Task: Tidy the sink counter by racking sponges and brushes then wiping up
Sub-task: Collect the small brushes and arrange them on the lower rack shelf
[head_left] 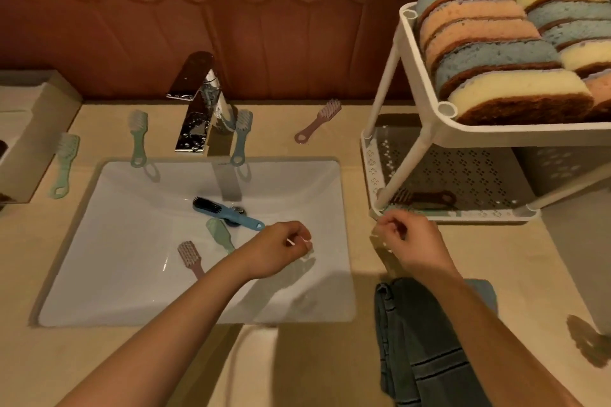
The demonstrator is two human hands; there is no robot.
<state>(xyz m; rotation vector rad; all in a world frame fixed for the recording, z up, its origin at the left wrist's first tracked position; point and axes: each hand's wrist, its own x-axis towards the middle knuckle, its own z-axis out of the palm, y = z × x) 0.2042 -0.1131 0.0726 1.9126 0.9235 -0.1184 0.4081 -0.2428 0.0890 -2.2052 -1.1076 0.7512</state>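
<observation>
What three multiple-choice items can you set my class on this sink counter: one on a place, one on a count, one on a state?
1. Where does the black-bristled blue brush lie?
A) in the sink basin
B) on the towel
C) behind the tap

2. How many brushes lie in the basin?
A) one
B) three
C) five

3. In what state is the rack's top shelf?
A) bare
B) full of sponges
C) tipped over

Answers:
1 A, it lies on the basin's white floor.
2 B, the blue one, a green brush and a pink brush.
3 B, sponges stand packed in two rows.
</observation>
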